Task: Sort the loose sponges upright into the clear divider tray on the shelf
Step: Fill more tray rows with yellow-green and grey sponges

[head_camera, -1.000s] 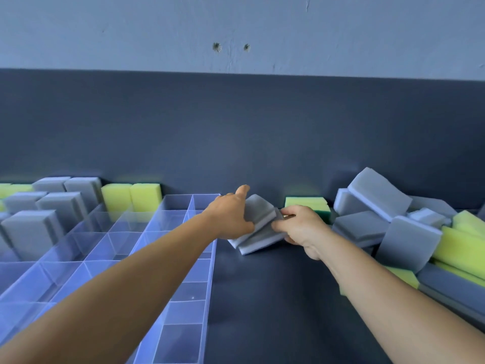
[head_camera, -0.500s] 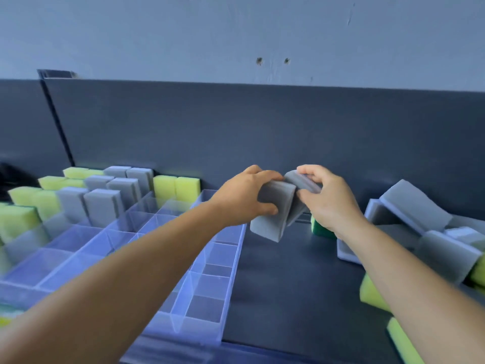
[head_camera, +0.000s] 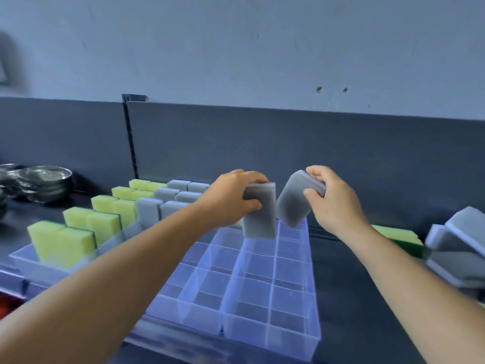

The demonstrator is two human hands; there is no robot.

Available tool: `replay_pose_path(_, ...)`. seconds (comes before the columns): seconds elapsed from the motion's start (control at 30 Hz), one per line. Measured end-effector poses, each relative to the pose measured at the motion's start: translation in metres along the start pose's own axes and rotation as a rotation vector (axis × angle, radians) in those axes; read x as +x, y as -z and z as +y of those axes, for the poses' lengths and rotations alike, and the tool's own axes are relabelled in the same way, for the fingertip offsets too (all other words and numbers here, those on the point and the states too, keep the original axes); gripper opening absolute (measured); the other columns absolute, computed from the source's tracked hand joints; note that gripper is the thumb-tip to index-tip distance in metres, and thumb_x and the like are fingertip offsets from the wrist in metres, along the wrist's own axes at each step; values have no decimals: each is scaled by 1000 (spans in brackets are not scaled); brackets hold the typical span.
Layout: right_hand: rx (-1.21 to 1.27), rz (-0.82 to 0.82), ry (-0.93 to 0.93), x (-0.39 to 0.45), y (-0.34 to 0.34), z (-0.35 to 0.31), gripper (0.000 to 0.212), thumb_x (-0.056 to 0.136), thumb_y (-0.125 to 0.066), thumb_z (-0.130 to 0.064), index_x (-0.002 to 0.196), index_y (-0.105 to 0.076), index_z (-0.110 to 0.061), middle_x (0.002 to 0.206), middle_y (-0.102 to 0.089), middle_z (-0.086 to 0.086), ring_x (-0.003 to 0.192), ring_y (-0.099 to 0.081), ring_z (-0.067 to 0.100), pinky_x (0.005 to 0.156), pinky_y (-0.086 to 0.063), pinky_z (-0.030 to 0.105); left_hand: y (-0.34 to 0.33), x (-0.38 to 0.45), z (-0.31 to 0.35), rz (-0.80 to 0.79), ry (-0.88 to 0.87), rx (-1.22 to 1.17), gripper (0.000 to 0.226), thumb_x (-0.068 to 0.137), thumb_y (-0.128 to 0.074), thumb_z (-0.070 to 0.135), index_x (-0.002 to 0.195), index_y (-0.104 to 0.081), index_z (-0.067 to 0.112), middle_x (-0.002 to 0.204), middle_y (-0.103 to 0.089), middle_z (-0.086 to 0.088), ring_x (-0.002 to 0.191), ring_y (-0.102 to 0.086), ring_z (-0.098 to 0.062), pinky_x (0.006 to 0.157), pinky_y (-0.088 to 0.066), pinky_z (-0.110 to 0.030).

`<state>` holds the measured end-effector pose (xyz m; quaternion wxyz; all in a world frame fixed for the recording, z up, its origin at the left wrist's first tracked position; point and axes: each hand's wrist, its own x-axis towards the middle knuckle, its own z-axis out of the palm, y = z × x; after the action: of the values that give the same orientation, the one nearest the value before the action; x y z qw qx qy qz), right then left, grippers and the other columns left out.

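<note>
My left hand (head_camera: 233, 197) grips a grey sponge (head_camera: 259, 219) upright, its lower end hanging just above the far cells of the clear divider tray (head_camera: 291, 334). My right hand (head_camera: 333, 203) grips a second grey sponge (head_camera: 292, 206), tilted, beside the first and over the tray's far right corner. The tray's left columns hold upright yellow sponges (head_camera: 65, 243) and grey sponges (head_camera: 148, 212). Its right columns are bare cells. A loose pile of grey sponges (head_camera: 462, 243) lies at the right, with a yellow-green sponge (head_camera: 401, 236) next to it.
The tray sits on a dark shelf (head_camera: 349, 298) with a dark back panel behind it. Stacked metal bowls (head_camera: 44, 182) stand at the far left. Something red shows below the shelf's front edge at the lower left.
Both hands lifted the two grey sponges off the shelf, pulled them apart and carried them left over the tray. The view swung left, so the bowls came in.
</note>
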<state>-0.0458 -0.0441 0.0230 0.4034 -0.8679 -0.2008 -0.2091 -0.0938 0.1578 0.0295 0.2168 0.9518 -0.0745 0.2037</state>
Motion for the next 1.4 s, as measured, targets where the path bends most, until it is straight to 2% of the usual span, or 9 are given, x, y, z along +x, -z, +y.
replay_pose_path(0.1,0,-17,35,-4,-30,-31,35,90,-51,-11,121,-55,-24,119,-59,-2,93,-50,14,77,-36,23,28,-14,-32,8,12,32,42,81,-65,20,120,-57,32,112,-62,1,102,-56,-19,83,-40,-25)
replay_pose_path(0.3,-22,-39,42,-12,-87,-91,38,91,-51,-12,127,-52,-20,125,-55,0,104,-50,17,81,-35,22,79,-43,-99,17,24,63,36,83,-64,20,115,-59,33,107,-62,1,95,-54,-20,81,-43,-29)
replay_pose_path(0.53,-6,-105,55,-20,-134,-139,34,89,-50,-11,119,-59,-24,113,-61,-7,91,-49,11,69,-34,19,116,-69,-163,-29,61,118,31,83,-62,20,111,-59,34,104,-62,2,94,-55,-22,79,-47,-33)
replay_pose_path(0.7,4,-212,51,-25,-158,-161,32,90,-53,-14,118,-59,-26,111,-61,-13,93,-54,11,68,-38,16,125,-80,-190,-123,106,127,42,84,-64,25,125,-56,34,110,-64,3,97,-55,-21,82,-47,-30)
replay_pose_path(0.83,-47,-284,57,-29,-175,-164,32,90,-55,-14,120,-59,-26,115,-60,-12,92,-51,9,78,-36,19,121,-85,-200,-173,160,127,46,78,-63,36,121,-54,46,113,-63,5,103,-54,-26,90,-50,-40)
replay_pose_path(0.93,-90,-304,62,-32,-184,-161,35,90,-56,-13,123,-58,-23,122,-58,-10,103,-51,10,85,-35,19,116,-87,-202,-176,132,105,43,83,-65,25,125,-56,32,113,-62,1,100,-55,-24,86,-49,-35)
replay_pose_path(1.03,-175,-302,117,-35,-192,-158,34,88,-55,-12,120,-58,-22,124,-58,-5,109,-53,15,84,-36,20,108,-89,-204,-150,103,141,43,85,-65,21,126,-55,28,118,-58,1,95,-47,-18,73,-38,-27)
replay_pose_path(1.17,-312,-342,163,-37,-203,-157,36,88,-54,-11,123,-57,-21,125,-56,-2,114,-52,20,88,-40,25,97,-90,-204,-208,63,249,44,83,-66,24,125,-54,28,118,-58,0,104,-54,-23,75,-43,-29)
replay_pose_path(1.4,-379,-390,126,-43,-212,-152,40,91,-52,-13,130,-52,-21,135,-51,-1,122,-48,21,96,-38,25,88,-92,-201,-254,17,349,36,83,-63,24,118,-57,23,110,-60,-2,98,-56,-25,75,-48,-35)
